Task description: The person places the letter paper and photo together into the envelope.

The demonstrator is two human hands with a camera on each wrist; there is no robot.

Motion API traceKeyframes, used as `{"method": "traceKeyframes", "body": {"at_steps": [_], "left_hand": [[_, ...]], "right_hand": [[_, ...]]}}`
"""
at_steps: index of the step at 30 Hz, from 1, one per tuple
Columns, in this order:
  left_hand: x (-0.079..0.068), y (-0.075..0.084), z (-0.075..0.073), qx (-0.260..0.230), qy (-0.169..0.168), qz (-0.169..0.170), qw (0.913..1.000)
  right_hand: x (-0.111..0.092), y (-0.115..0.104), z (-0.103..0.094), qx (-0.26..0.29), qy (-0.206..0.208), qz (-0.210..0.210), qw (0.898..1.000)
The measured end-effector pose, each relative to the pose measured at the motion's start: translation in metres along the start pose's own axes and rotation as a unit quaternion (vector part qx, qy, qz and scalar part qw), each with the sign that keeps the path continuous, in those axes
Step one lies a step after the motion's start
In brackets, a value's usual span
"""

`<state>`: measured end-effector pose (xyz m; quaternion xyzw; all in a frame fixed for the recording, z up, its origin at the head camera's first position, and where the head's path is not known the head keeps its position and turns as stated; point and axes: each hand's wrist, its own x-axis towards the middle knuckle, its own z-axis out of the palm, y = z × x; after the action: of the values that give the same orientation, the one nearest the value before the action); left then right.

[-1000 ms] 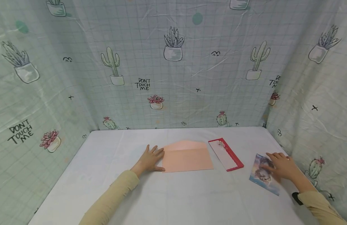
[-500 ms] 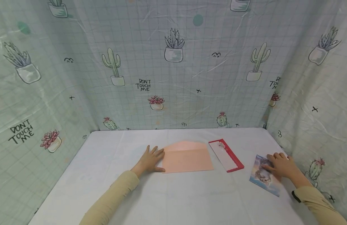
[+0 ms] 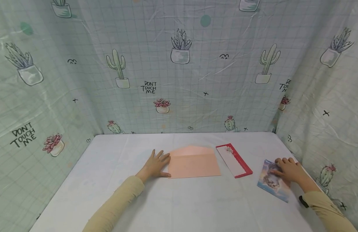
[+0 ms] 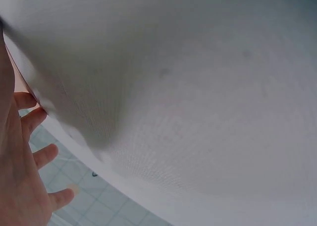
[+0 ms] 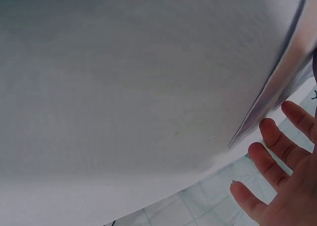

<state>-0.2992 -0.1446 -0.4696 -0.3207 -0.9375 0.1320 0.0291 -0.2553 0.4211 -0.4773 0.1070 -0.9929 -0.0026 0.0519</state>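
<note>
In the head view, a peach envelope (image 3: 194,166) lies with its flap opened away from me. My left hand (image 3: 154,164) rests at its left edge, fingers spread, thumb at the near left corner. The left wrist view has the left hand (image 4: 22,151) with its fingertips by the envelope's edge. On the right, a card with a blurred animal picture in blue and purple (image 3: 270,183) lies tilted. My right hand (image 3: 292,170) rests over its right side, thumb on top. Loosely bent, spread fingers of the right hand (image 5: 285,166) show in the right wrist view.
A white and red card with a small flower (image 3: 234,161) lies slanted between the envelope and the picture card. The white table (image 3: 196,203) carries everything. A cactus-print cloth (image 3: 179,80) hangs behind and on both sides.
My right hand, blurred by motion a second ago, has settled on the picture card with its fingers more bent. The left hand and the envelope have stayed in place.
</note>
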Motion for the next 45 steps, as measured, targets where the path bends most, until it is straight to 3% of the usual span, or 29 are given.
{"method": "traceKeyframes", "body": {"at_steps": [17,30,36,37,39,43,44,45], "left_hand": [[0.0,0.0,0.001,0.003,0.002,0.003,1.0],[-0.001,0.0,0.0,0.006,-0.004,-0.001,1.0],[0.002,-0.002,0.008,-0.018,0.006,-0.003,0.9998],[0.005,-0.005,0.02,-0.017,0.026,0.002,0.9995],[0.006,-0.006,0.023,-0.025,0.032,0.003,0.9992],[0.006,-0.005,0.019,-0.007,0.026,0.003,0.9996],[0.003,-0.002,0.007,-0.006,0.005,-0.002,1.0],[0.003,-0.001,0.005,0.002,0.001,-0.002,1.0]], "right_hand": [[0.006,0.004,-0.001,0.061,-0.043,0.035,0.997],[0.008,0.0,-0.008,0.057,-0.073,0.07,0.993],[0.011,0.0,-0.01,0.055,-0.083,0.074,0.992],[0.012,0.0,-0.01,0.053,-0.083,0.073,0.992],[0.012,0.0,-0.01,0.049,-0.079,0.073,0.993],[0.01,0.0,-0.009,0.04,-0.067,0.069,0.995],[0.009,-0.001,-0.009,0.037,-0.062,0.067,0.995],[0.009,-0.001,-0.009,0.034,-0.056,0.065,0.996]]}}
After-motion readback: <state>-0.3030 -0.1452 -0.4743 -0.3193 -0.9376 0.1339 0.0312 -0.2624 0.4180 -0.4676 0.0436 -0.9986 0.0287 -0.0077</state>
